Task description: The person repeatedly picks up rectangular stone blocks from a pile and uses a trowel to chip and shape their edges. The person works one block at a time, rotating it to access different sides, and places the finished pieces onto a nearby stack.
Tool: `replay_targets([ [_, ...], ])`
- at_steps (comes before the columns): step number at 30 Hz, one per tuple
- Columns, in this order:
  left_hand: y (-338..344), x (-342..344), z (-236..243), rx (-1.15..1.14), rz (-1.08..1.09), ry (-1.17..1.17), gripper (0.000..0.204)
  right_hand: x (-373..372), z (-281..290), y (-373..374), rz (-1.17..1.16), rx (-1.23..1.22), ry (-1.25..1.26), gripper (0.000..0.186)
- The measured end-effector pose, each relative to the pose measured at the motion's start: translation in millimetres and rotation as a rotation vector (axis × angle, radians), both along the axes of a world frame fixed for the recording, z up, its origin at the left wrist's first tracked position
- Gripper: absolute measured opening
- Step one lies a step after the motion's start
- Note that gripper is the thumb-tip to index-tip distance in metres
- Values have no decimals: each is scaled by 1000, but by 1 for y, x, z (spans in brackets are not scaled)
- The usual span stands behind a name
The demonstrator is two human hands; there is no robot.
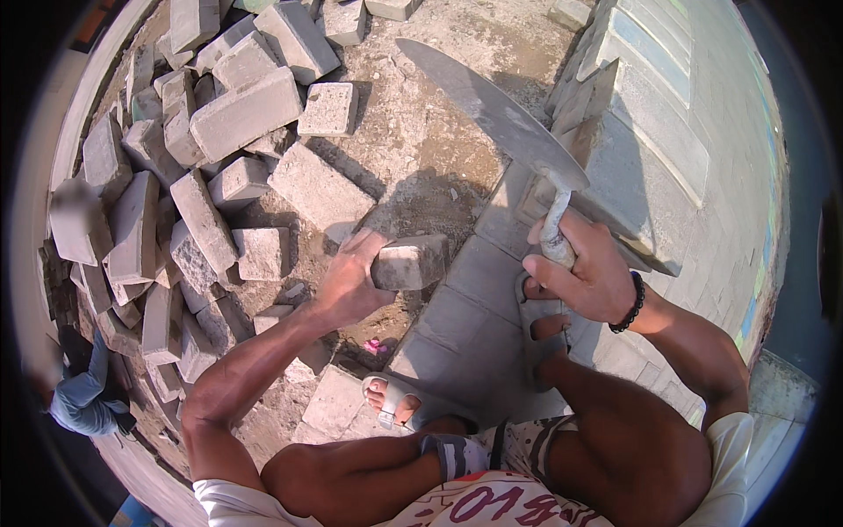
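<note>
My left hand [356, 277] is closed round the end of a small grey concrete paver block [410, 262], held above the sandy ground just left of the laid pavers [461, 299]. My right hand [571, 268] grips the pale, worn handle of a trowel [492, 114]; its broad metal blade points up and to the left, over the ground beside a raised grey concrete edge [615, 167]. A larger loose block [318, 189] lies beyond my left hand.
A heap of loose concrete blocks [246, 114] fills the left and upper left. A paved surface [720, 228] runs along the right. My sandalled feet are below the hands. Another person in a blue-grey top [83, 395] is at the lower left edge, near a pink scrap [375, 345] and blocks.
</note>
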State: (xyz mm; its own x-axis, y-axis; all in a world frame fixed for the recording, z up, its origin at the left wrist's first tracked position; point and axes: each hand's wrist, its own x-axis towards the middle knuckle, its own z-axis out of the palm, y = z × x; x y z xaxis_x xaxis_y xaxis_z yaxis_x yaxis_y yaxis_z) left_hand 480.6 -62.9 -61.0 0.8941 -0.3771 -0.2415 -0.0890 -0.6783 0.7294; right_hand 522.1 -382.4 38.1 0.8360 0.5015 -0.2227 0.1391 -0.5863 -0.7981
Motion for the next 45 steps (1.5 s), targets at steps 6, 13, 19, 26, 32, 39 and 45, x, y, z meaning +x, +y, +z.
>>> replay_targets([
  [6, -79, 30, -28, -152, -507, -297, 63, -46, 21, -34, -188, 68, 94, 19],
  [13, -172, 40, -64, -323, -961, -671, 43, -73, 47, -54, -190, -217, 102, 23],
  [19, -174, 3, -88, -341, -1058, -870, 35, -73, 31, -57, -87, -226, 189, 30],
  [26, -142, -42, -98, -335, -902, -754, 37, -56, 14, -49, 95, -456, 369, 44],
  [32, -127, -52, -106, -254, -931, -755, 39, -74, 1, -50, 52, -493, 356, 43],
  [39, -172, -7, -119, -279, -1116, -985, 33, -92, -2, -66, 11, -390, 251, 42],
  [45, -176, -16, -100, 144, -923, -908, 71, -91, 6, -73, -155, -320, 357, 36],
])
